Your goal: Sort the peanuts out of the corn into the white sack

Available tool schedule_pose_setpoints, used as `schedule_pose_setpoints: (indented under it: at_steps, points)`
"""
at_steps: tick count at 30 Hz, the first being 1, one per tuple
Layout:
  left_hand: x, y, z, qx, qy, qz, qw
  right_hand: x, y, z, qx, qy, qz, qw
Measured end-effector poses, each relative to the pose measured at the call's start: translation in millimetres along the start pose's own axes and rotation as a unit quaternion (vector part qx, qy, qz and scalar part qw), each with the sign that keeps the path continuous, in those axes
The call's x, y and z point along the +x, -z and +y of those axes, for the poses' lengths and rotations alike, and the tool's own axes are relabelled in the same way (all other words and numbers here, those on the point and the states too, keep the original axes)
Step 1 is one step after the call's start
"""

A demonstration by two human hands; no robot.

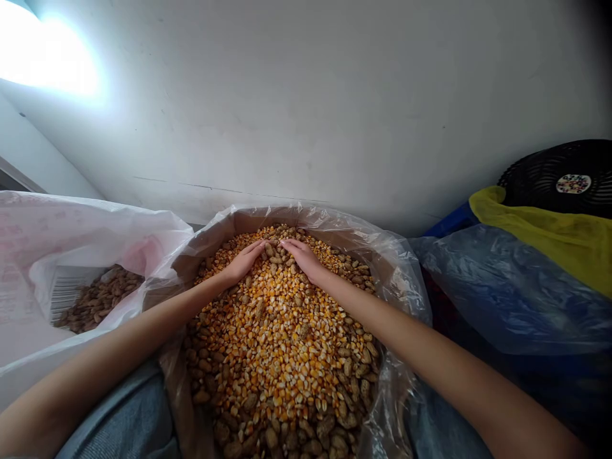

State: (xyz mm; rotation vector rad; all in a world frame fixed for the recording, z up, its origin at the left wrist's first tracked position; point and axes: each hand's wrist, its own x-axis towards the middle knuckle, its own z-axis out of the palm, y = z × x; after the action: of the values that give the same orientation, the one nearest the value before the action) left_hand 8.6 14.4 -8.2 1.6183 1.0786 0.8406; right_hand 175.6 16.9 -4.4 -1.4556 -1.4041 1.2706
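Note:
A clear plastic-lined sack (400,268) stands between my knees, full of yellow corn kernels (282,331) mixed with unshelled peanuts (356,376). My left hand (247,260) and my right hand (304,257) rest on the pile near its far side, fingertips angled towards each other. Several peanuts lie in the gap between them. Both hands have their fingers stretched out and slightly cupped against the pile, grasping nothing that I can see. Kernels cover the middle, while peanuts gather along the near and right edges. Some fingers are partly hidden.
At left, a white plastic bag (95,220) holds brown peanuts (102,296). A black fan (564,178) stands at right, beside a yellow mesh cloth (540,233) and translucent plastic sheeting (497,287). A pale wall (306,108) rises behind the sack.

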Motion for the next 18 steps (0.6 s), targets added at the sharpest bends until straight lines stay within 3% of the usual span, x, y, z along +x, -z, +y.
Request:
schedule_pose_setpoints:
  at_steps: [3,8,18]
  points:
    - [-3,-4.8,5,-0.092,-0.025,-0.017,0.995,-11,-1,-6,0.049,0.002,-0.02,0.999]
    - [-10,-11.6,11,-0.138,0.013,0.007,0.99,-34,5,-8,0.084,0.027,-0.039,0.995]
    - [-17,-30.4,19,-0.051,0.078,0.12,0.988,-51,-13,-7,0.114,0.016,0.079,0.99]
